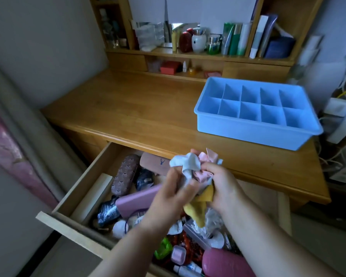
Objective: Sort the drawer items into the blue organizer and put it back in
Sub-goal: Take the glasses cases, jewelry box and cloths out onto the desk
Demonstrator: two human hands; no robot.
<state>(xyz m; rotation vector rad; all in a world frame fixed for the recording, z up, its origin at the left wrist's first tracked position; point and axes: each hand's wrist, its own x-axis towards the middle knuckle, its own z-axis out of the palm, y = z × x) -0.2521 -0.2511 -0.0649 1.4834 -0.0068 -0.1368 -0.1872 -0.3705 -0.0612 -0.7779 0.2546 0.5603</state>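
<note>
I'm looking down at a wooden desk against a pale wall, its shelves crowded with bottles and books. The blue organizer is sitting on the desk's right side, compartments bare. The drawer is standing open, packed with clutter. Over it, my left hand and right hand are both curling around a bundle of socks, white, pink and yellow.

The organizer is light blue on a honey-brown desk. The bundled cloths are white, pale pink and mustard yellow. One glasses case is brown with a small repeating print.
</note>
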